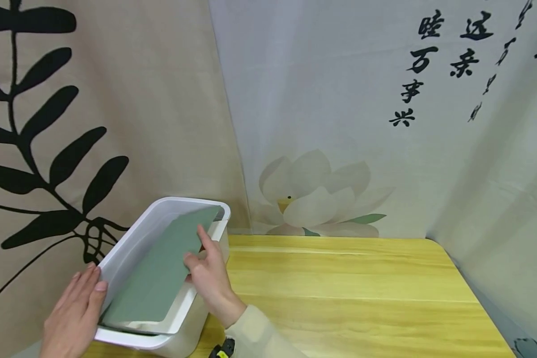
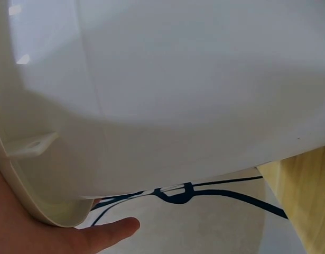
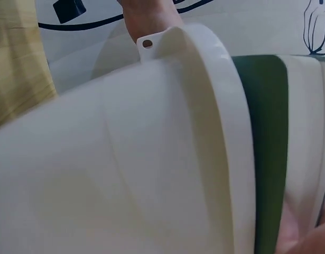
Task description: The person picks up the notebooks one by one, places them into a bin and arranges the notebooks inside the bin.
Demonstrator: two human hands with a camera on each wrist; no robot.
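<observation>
A white plastic bin (image 1: 130, 343) stands at the left of the table. Inside it, a flat green panel (image 1: 156, 273) with rounded corners lies tilted over a pale piece. My right hand (image 1: 212, 281) grips the panel at its right edge, index finger stretched along it. In the right wrist view, the green panel (image 3: 269, 132) stands beside the bin's rim with white layers next to it, fingers (image 3: 305, 241) at the lower right. My left hand (image 1: 73, 313) rests on the bin's left rim, fingers extended; in the left wrist view one straight finger (image 2: 112, 233) shows below the rim.
The yellow wooden table (image 1: 340, 288) extends to the right of the bin. Behind it hangs a pale cloth (image 1: 322, 99) with a lotus and black writing. A beige cloth (image 1: 161, 99) with a dark leaf print hangs on the left, close to the bin.
</observation>
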